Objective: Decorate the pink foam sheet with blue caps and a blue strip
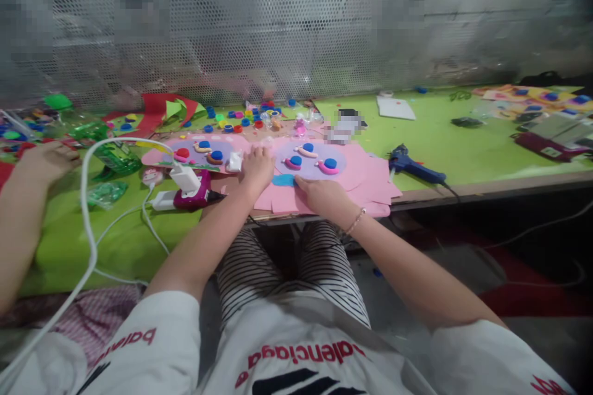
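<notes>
Pink paper sheets (377,176) lie stacked at the table edge in front of me. The top one bears a lilac oval (340,157) with several snail-like figures (291,163), pink bodies with blue caps. My left hand (259,166) rests at the left side of this sheet, its fingers lying on the paper. At the near edge my right hand (324,199) pinches the end of a small blue paper piece (283,180), which lies against the pink sheet. A second decorated pink piece (157,157) sits to the left, with a crumpled white thing (235,162) on it.
A blue glue gun (417,168) lies at right with its cord over the edge. Left are a magenta power strip (192,191), white cables (88,197), a green bottle (109,142) and another person's arm (28,197). Coloured bottle caps (238,126) lie behind.
</notes>
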The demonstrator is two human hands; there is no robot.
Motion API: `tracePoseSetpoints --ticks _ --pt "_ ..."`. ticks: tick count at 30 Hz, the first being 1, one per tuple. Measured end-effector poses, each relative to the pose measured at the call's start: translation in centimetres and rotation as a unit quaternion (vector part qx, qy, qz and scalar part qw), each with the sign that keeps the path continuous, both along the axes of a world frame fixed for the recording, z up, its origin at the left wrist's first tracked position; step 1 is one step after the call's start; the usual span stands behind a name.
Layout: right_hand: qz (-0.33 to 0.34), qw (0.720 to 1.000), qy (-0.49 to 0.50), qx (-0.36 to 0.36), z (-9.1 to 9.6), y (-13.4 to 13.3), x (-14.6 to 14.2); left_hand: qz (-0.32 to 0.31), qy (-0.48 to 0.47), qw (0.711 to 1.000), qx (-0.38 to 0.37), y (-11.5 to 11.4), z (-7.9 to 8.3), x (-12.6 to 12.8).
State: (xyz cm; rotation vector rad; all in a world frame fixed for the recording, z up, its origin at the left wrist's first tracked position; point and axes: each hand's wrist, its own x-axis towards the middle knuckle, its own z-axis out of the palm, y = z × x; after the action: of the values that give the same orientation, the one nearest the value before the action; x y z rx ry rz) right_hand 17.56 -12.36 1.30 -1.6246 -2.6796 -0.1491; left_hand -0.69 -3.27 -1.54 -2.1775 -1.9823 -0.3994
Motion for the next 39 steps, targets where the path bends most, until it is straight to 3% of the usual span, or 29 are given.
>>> tracePoseSetpoints --ticks 4,8,10,13,18,22,25,27,31,35,39 --pt "0.000 1.000 -0.007 0.003 -0.2 -0.4 0.6 -0.017 -0.086 0.996 -0.033 1.0 0.5 -0.9" --pt "-0.006 1.000 0.014 0.000 -0.5 -0.5 1.0 -0.039 -0.144 0.989 0.004 1.3 1.1 -0.7" --pt "-0.005 1.000 0.023 0.002 -0.5 -0.5 1.1 -0.052 -0.126 0.991 0.005 0.7 1.0 -0.1" --pt "-0.005 1.000 0.021 0.000 -0.4 -0.7 1.1 -0.066 -0.061 0.994 -0.061 -0.2 0.4 0.7" --pt "-0.014 1.000 0.004 0.001 -0.1 -1.0 1.3 -0.041 -0.031 0.990 -0.133 -0.5 -0.5 0.7" --pt "-0.002 1.000 0.019 0.013 -0.5 -1.3 1.4 -0.061 -0.048 0.992 -0.104 -0.3 -0.1 0.5" --pt "-0.010 0.996 0.088 0.013 -1.4 -1.1 1.8 -0.103 -0.078 0.991 -0.032 -0.8 1.5 0.4" --pt "-0.025 0.983 0.183 0.009 -2.1 -0.7 2.3 -0.164 -0.090 0.982 -0.006 -1.8 2.7 0.3" --pt "-0.053 0.922 0.384 -0.005 -3.0 0.1 3.3 -0.293 -0.008 0.953 -0.078 -5.6 3.3 0.7" --pt "-0.062 0.874 0.480 -0.044 -3.0 0.5 3.7 -0.234 0.021 0.969 -0.075 -9.1 1.7 1.9" --pt "-0.040 0.841 0.534 -0.084 -3.1 0.8 4.0 -0.200 0.012 0.979 -0.046 -9.9 0.9 3.1"
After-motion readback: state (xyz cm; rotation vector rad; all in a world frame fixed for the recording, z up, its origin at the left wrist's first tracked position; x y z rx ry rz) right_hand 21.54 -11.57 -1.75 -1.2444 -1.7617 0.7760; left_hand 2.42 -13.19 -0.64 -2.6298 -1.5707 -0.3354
